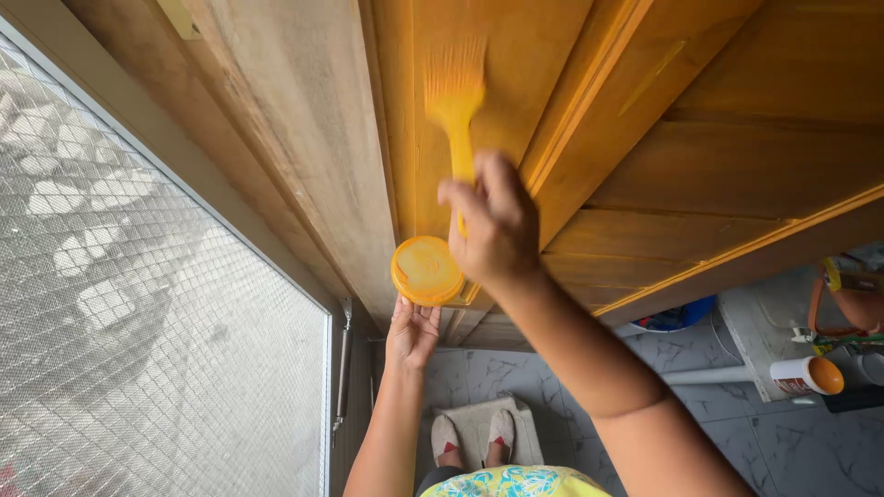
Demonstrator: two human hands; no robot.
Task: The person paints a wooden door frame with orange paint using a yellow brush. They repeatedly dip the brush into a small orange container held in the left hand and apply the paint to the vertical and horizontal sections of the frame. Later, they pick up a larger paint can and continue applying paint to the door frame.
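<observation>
My right hand (497,225) grips a brush (456,101) against the wooden door (645,138); my left hand (412,331) cups a pot (426,270), which I judge could tip and drip.

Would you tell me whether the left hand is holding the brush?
No, the right hand grips the yellow brush, while the left hand holds a round yellow container.
</observation>
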